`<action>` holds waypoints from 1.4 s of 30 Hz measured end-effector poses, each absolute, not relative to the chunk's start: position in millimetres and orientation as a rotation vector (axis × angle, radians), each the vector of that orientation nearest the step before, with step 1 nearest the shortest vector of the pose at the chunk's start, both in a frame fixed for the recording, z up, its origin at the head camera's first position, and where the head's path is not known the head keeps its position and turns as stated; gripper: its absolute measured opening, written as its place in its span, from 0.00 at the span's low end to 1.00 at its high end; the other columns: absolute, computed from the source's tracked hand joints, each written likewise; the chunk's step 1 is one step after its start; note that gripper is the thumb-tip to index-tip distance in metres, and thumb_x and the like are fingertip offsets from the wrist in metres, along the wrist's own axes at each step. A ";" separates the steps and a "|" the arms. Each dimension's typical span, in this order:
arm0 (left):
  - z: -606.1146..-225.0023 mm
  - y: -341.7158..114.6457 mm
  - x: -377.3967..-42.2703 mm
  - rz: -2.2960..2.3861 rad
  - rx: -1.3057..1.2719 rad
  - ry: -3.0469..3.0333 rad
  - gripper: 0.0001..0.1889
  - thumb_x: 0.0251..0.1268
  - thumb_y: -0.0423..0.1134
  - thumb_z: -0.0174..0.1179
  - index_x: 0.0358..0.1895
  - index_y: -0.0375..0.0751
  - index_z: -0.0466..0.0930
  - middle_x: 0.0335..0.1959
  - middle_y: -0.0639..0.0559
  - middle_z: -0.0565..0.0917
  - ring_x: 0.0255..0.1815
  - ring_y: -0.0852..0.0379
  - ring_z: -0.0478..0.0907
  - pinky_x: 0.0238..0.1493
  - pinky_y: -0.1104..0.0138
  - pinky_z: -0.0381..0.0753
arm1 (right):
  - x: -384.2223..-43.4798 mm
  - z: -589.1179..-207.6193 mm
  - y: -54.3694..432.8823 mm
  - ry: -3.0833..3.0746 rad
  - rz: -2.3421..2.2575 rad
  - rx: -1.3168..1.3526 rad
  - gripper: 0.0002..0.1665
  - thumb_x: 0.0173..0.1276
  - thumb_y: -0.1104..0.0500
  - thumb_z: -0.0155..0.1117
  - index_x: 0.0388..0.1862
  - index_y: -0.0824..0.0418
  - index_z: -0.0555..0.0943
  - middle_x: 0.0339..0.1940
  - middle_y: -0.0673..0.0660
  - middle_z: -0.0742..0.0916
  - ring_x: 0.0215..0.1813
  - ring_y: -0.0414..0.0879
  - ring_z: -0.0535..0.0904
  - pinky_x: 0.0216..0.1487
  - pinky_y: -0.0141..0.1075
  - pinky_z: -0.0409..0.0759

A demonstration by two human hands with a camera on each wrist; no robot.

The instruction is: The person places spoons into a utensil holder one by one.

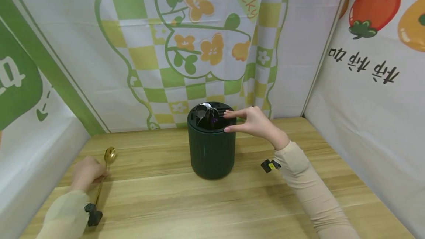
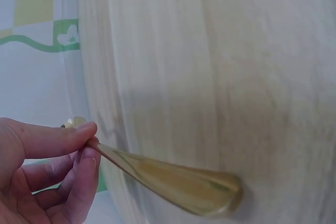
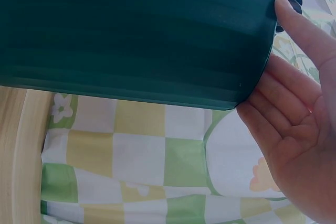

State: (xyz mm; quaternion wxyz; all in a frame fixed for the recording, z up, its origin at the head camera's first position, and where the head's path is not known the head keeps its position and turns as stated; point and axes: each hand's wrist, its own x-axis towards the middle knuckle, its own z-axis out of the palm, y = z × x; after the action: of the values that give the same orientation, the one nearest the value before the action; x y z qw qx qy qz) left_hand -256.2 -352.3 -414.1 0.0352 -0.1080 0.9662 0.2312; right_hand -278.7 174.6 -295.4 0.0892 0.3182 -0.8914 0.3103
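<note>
In the head view a dark green utensil holder (image 1: 211, 154) stands upright on the table, with shiny rounded metal spoon heads (image 1: 201, 111) sticking up from its slotted top. My right hand (image 1: 256, 124) is at the holder's right rim, thumb and fingers extended and spread apart; in the right wrist view the thumb lies by the rim of the green wall (image 3: 136, 35). Over on the left, my left hand (image 1: 87, 172) pinches a long gold spoon (image 1: 110, 154) by its handle between thumb and fingers. The handle's wide end (image 2: 184, 184) points towards the wrist camera.
A wooden table (image 1: 156, 202) lies beneath everything. Behind it hangs a checkered, flower-printed cloth (image 1: 142, 58), and printed white walls (image 1: 362, 99) rise at both sides. Small black cameras (image 1: 270, 165) are strapped at the wrists.
</note>
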 end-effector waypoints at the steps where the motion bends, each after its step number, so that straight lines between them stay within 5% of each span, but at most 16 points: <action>1: -413.7 -351.3 -256.6 0.707 -0.331 2.972 0.18 0.48 0.39 0.64 0.06 0.46 0.71 0.06 0.55 0.75 0.10 0.59 0.70 0.19 0.67 0.66 | -278.5 -295.4 174.7 -2.653 0.926 0.946 0.29 0.54 0.38 0.70 0.53 0.45 0.82 0.59 0.47 0.82 0.09 0.47 0.66 0.21 0.33 0.61; 8: -407.7 -342.1 -256.2 0.715 -0.291 3.002 0.17 0.46 0.40 0.65 0.07 0.46 0.71 0.07 0.55 0.75 0.11 0.58 0.69 0.18 0.67 0.65 | -278.4 -294.8 174.5 -2.656 0.947 0.944 0.28 0.53 0.38 0.70 0.53 0.45 0.82 0.59 0.47 0.82 0.06 0.39 0.55 0.20 0.32 0.60; 20: -395.2 -321.5 -257.8 0.711 -0.156 3.101 0.16 0.44 0.39 0.64 0.06 0.45 0.72 0.06 0.57 0.72 0.15 0.56 0.68 0.21 0.67 0.63 | -278.7 -295.4 173.8 -2.652 0.952 0.941 0.29 0.53 0.37 0.70 0.53 0.45 0.83 0.58 0.47 0.82 0.08 0.45 0.64 0.19 0.32 0.59; 25: -387.5 -311.9 -259.2 0.731 -0.109 3.081 0.18 0.47 0.39 0.62 0.05 0.47 0.69 0.05 0.60 0.68 0.13 0.59 0.63 0.20 0.67 0.60 | -279.2 -296.1 174.6 -2.655 0.950 0.937 0.29 0.53 0.37 0.70 0.53 0.45 0.83 0.59 0.47 0.82 0.07 0.41 0.60 0.19 0.32 0.59; 33: -376.3 -294.7 -259.1 0.814 -0.085 3.044 0.15 0.49 0.38 0.63 0.09 0.43 0.75 0.08 0.57 0.75 0.14 0.59 0.66 0.20 0.67 0.64 | -279.7 -297.0 174.9 -2.647 0.938 0.944 0.29 0.53 0.37 0.70 0.53 0.45 0.82 0.59 0.48 0.82 0.06 0.41 0.57 0.19 0.32 0.59; 42: -364.7 -278.2 -261.3 0.758 -0.027 3.085 0.14 0.54 0.42 0.65 0.13 0.43 0.78 0.11 0.56 0.77 0.16 0.58 0.64 0.22 0.67 0.62 | -280.3 -297.7 175.5 -2.645 0.955 0.947 0.29 0.53 0.37 0.70 0.53 0.45 0.82 0.58 0.47 0.82 0.19 0.42 0.75 0.22 0.33 0.62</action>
State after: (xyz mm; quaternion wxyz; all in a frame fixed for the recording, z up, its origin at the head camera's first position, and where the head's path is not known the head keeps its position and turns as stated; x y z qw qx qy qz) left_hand -261.3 -278.2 -364.7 -0.0176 -0.0084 0.9709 0.2387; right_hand -280.3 175.5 -297.7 0.0869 0.3179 -0.8880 0.3207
